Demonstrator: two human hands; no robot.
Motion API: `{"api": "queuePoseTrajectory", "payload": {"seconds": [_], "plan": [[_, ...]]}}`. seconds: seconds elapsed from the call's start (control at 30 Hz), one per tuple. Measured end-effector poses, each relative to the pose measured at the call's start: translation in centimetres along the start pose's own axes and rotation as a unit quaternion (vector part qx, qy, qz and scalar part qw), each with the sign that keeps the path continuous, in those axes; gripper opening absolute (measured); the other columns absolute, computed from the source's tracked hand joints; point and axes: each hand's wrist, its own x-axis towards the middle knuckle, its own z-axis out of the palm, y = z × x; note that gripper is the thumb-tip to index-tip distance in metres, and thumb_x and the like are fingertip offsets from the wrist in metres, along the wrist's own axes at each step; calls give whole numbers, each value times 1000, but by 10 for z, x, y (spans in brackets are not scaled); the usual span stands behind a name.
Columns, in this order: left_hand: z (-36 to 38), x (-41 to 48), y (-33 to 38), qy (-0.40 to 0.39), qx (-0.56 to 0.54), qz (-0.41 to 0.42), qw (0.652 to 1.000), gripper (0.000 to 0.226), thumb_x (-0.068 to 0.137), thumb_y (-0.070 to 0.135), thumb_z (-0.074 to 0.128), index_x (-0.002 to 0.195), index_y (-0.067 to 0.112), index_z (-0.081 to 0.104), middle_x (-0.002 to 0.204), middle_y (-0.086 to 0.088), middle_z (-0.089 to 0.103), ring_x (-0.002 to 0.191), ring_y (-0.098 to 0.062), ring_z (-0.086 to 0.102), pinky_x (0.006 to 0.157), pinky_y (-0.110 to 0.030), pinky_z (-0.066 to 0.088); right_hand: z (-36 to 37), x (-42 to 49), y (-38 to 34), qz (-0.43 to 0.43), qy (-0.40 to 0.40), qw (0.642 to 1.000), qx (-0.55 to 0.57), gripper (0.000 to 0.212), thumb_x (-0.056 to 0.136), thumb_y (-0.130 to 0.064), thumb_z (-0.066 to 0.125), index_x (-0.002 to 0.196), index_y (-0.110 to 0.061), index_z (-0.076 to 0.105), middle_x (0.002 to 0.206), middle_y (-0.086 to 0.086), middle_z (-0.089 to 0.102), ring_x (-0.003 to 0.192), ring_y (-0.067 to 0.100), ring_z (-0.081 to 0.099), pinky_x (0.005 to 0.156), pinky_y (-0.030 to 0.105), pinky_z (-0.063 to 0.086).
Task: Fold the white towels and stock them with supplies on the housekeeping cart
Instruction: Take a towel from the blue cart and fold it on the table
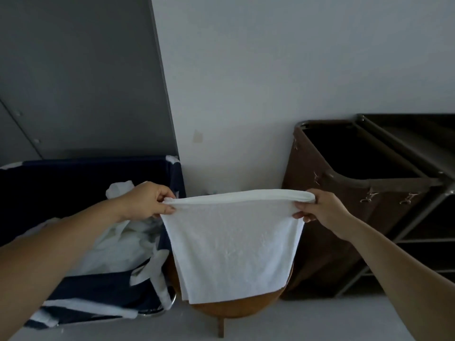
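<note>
A white towel (234, 244) hangs folded over in the air in front of me, its folded edge stretched level at the top. My left hand (145, 201) pinches its upper left corner and my right hand (320, 207) pinches its upper right corner. The towel's lower edge hangs in front of a round wooden stool (236, 310). The housekeeping cart (403, 168), with a dark metal frame, a brown bag and shelves, stands to the right.
A navy and white laundry hamper (103, 289) at the left holds several crumpled white towels (118, 244). A white wall is straight ahead and a grey door or panel (73, 82) is at the left. Pale floor lies below.
</note>
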Motion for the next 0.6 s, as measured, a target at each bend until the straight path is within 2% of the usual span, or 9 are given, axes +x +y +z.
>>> {"api": "queuePoseTrajectory", "payload": {"seconds": [0.1,0.23,0.37,0.43,0.5,0.53,0.6], "plan": [[15,0,-8,-22,7,-13,1000,12,87,13,75,93,21,68,88,1,70,74,-7,66,61,-12,50,2,-4,12,39,-18,999,8,17,87,-12,74,104,-12,70,89,5,76,78,29,75,63,30,59],[15,2,-8,-26,3,-27,999,13,89,14,73,101,13,68,96,-7,71,83,-14,69,67,-19,56,3,1,11,41,-8,999,7,16,86,-14,75,102,-13,70,89,6,76,76,28,75,61,29,60],[-15,16,19,109,-6,6,994,17,88,12,73,103,5,69,95,-13,72,84,-25,70,74,-32,58,-2,21,-22,-23,81,996,32,11,88,-12,74,98,-14,68,88,10,75,72,23,75,67,34,59],[-40,22,40,166,-50,27,985,14,89,10,72,102,5,68,95,-15,73,86,-32,71,73,-35,61,-12,31,-52,-71,120,989,45,11,88,-13,75,94,-18,68,89,11,75,73,22,75,68,33,60],[-67,24,58,196,-100,53,974,9,90,7,70,99,7,66,98,-18,72,89,-37,71,78,-43,62,-25,37,-84,-117,152,979,66,12,87,-13,76,94,-18,68,89,14,75,72,24,75,68,32,59],[-80,23,66,210,-112,69,969,8,91,7,69,97,10,66,98,-17,71,88,-35,71,77,-43,62,-31,39,-100,-139,163,974,75,13,86,-13,77,95,-17,68,89,15,75,73,26,75,71,35,59],[-107,21,79,240,-119,107,957,8,91,8,69,93,15,64,95,-10,71,81,-21,72,65,-31,63,-44,39,-129,-178,179,965,75,13,86,-17,77,96,-17,67,88,11,75,77,27,75,78,41,59]]}}
